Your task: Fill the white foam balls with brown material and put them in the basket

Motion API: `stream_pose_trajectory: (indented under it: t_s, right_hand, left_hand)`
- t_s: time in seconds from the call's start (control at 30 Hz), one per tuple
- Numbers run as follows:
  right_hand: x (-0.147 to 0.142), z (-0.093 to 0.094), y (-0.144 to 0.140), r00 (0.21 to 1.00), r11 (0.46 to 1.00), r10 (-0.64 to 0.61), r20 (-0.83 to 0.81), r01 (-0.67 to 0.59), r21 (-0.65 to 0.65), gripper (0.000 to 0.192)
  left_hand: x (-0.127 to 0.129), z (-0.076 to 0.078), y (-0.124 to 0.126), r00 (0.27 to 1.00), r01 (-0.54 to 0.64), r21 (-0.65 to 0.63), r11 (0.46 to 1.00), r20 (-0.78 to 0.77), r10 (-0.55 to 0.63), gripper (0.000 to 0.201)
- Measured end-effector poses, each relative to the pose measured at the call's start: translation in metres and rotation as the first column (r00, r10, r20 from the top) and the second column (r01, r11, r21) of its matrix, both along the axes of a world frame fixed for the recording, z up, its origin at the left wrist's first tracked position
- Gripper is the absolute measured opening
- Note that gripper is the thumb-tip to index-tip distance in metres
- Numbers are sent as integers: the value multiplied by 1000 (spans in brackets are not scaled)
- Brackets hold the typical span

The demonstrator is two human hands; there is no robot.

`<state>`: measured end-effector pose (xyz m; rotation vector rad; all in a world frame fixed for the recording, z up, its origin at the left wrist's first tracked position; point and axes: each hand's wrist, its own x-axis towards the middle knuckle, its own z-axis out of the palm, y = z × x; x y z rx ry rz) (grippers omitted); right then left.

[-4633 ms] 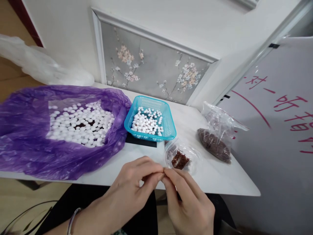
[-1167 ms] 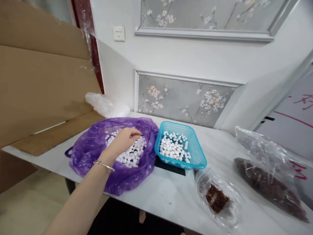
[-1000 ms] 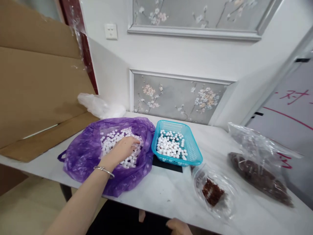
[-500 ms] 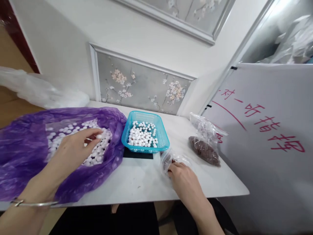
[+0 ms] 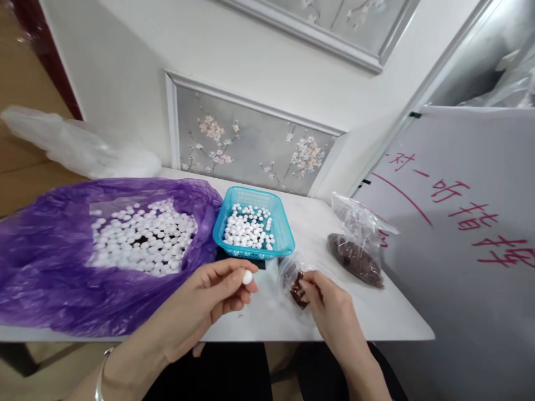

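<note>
hands at the table edge: one white bead pinched, fingers in the small bag

the white table (image 5: 368, 320) carries everything. at its left lies the purple bag (image 5: 50, 267), open on top and full of white beads. behind it sits a crumpled clear bag (image 5: 79, 150). a whiteboard (image 5: 460, 234) with red writing leans at the right edge. the blue basket (image 5: 279, 229), partly filled with white beads, stands just beside the purple bag, on a dark flat pad. near the whiteboard lies a clear bag of dark red bits (image 5: 355, 253).

the left hand (image 5: 204, 303) is raised over the front table edge; its thumb and forefinger are pressed together on a single white bead (image 5: 247, 277), the other fingers curled under. the right hand (image 5: 334, 312) rests its fingertips in the small clear bag (image 5: 295, 278) of dark red bits, just in front of the basket; whether they pinch a bit cannot be told.
</note>
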<state>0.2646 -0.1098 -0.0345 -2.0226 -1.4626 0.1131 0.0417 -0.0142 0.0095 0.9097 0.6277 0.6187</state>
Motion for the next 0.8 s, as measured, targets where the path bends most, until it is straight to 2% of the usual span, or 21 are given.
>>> stream_pose_trajectory:
  t_s: [0.2,0.4,0.67,0.8]
  right_hand:
    - [5,-1,-6,983,997,-30,-180,43,67,16]
    - [8,-9,-12,922,986,-18,-386,79,143,22]
    - [5,-8,-22,787,970,91,-610,68,232,16]
    - [-2,-5,-29,654,950,224,-723,20,312,10]
  left_hand:
    - [24,-9,-16,987,150,5,989,-53,-150,23]
    - [35,-12,-21,979,193,-35,981,-65,-195,22]
    - [54,-29,-20,980,191,-54,980,-44,-194,19]
    - [59,-28,-25,986,162,-98,982,-12,-164,20]
